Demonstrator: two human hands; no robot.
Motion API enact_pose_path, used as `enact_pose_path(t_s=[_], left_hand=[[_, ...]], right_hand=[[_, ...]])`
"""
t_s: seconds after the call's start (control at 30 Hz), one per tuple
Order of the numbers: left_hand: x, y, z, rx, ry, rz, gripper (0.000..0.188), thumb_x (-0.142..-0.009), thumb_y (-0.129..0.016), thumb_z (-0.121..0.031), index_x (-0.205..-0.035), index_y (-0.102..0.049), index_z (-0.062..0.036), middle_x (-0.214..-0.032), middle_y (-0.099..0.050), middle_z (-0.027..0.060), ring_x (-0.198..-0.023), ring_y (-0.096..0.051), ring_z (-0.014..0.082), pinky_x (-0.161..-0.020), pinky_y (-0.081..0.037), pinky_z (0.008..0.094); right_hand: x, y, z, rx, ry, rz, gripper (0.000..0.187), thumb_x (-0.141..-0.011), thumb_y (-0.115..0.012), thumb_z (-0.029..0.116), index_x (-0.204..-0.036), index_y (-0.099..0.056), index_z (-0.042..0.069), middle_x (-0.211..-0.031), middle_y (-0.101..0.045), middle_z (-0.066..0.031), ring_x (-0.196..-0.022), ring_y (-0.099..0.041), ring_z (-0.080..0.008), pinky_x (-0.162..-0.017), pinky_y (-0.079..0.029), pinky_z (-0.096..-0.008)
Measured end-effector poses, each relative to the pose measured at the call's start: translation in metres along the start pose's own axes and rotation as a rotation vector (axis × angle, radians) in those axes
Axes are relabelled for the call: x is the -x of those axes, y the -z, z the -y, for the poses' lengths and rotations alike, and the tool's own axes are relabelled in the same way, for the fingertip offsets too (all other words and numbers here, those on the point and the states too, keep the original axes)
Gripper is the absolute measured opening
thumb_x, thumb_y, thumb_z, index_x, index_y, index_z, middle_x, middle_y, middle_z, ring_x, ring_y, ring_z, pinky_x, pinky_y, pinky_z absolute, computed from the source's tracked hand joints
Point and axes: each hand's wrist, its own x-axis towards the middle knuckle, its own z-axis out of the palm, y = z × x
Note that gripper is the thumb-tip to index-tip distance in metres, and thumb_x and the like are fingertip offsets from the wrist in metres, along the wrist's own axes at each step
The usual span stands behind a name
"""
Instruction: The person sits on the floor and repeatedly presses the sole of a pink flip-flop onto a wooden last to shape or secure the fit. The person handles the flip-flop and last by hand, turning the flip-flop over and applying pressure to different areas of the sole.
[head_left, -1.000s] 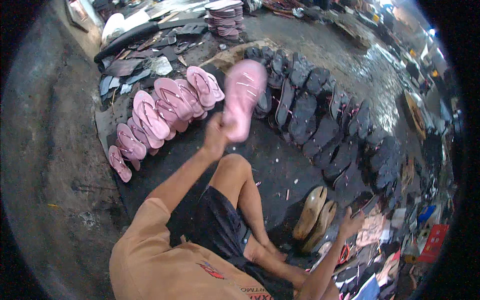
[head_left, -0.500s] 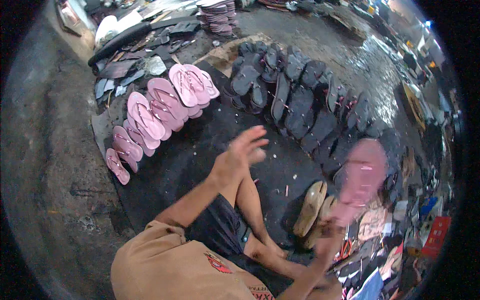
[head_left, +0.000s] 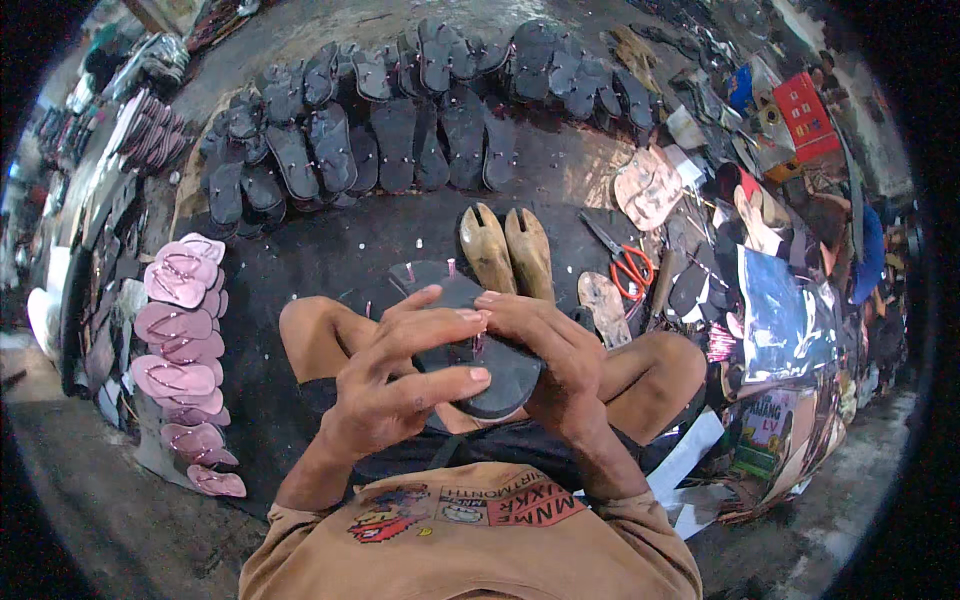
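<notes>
Both hands hold a black-faced sandal sole [head_left: 500, 392] over my lap, and short pink strap ends stick out of it. My left hand [head_left: 385, 385] lies across its left side, with thumb and fingertips around a pink strap end near the middle. My right hand [head_left: 560, 355] grips the right edge, its fingertips meeting the left ones at that strap end. Just beyond the sole stand two wooden foot lasts [head_left: 487, 245], each with a slot at the toe. My hands partly hide the sole's middle.
Rows of black-faced sandal soles [head_left: 393, 140] curve across the far side. Pink flip-flops [head_left: 178, 322] line the left. Right of the lasts are orange-handled scissors [head_left: 630, 270], loose cut-outs [head_left: 648, 188], a shiny blue sheet [head_left: 785, 312] and a red box [head_left: 806, 118].
My view has swung right. Earlier my right hand held a pink sole out to the right and my left hand was raised without anything; now both hands grip a black-faced sole over my lap.
</notes>
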Motion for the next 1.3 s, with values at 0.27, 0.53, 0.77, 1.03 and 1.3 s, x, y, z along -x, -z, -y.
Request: enact_pose_path(t_s=[0.27,0.53,0.77,1.03,1.3], left_hand=[[0.012,-0.01,-0.004,-0.253,0.027,-0.111,0.047,-0.093,-0.082,-0.016,-0.137,-0.066,-0.0086,-0.129,-0.076,0.0145,-0.134,-0.066,0.0335,-0.117,-0.047,0.0569],[0.028,-0.024,0.028,-0.117,0.152,-0.015,0.046,-0.081,-0.078,0.007,-0.123,-0.068,-0.0074,-0.119,-0.071,0.0139,-0.114,-0.071,0.0347,-0.105,-0.058,0.0476],[0.024,0.007,0.07,-0.336,0.554,-0.242,0.054,-0.082,-0.067,0.001,-0.135,-0.058,0.001,-0.128,-0.066,0.0179,-0.116,-0.068,0.0313,-0.102,-0.056,0.0448],[0.014,0.044,0.151,1.201,0.673,-0.699,0.07,-0.095,-0.058,-0.027,-0.159,-0.04,-0.0071,-0.148,-0.058,0.0236,-0.137,-0.059,0.0426,-0.114,-0.05,0.0648],[0.04,0.067,0.158,0.764,0.322,-1.14,0.055,-0.105,-0.064,-0.01,-0.153,-0.04,-0.0169,-0.143,-0.058,0.0175,-0.135,-0.058,0.0385,-0.111,-0.053,0.064]], right_hand=[[0.002,0.003,-0.005,-0.014,0.05,-0.053,0.054,-0.077,-0.081,0.015,-0.128,-0.073,0.002,-0.131,-0.073,-0.0176,-0.125,-0.071,-0.0365,-0.108,-0.056,-0.0444],[-0.003,-0.007,-0.031,-0.094,0.002,-0.028,0.051,-0.07,-0.085,0.012,-0.119,-0.074,0.007,-0.127,-0.075,-0.0136,-0.126,-0.069,-0.033,-0.104,-0.055,-0.0454],[-0.002,-0.035,-0.11,-0.532,-0.554,-0.301,0.067,-0.084,-0.077,0.012,-0.147,-0.056,0.0,-0.145,-0.061,-0.0232,-0.13,-0.062,-0.0374,-0.112,-0.047,-0.0473],[0.049,-0.047,-0.17,-0.312,-0.836,-0.203,0.08,-0.089,-0.075,0.012,-0.159,-0.038,-0.002,-0.139,-0.062,-0.0162,-0.124,-0.062,-0.0255,-0.105,-0.052,-0.0371],[0.058,-0.018,-0.013,-0.784,-0.956,-0.247,0.054,-0.091,-0.08,0.021,-0.135,-0.066,-0.007,-0.118,-0.075,-0.012,-0.107,-0.071,-0.0183,-0.097,-0.056,-0.0344]])
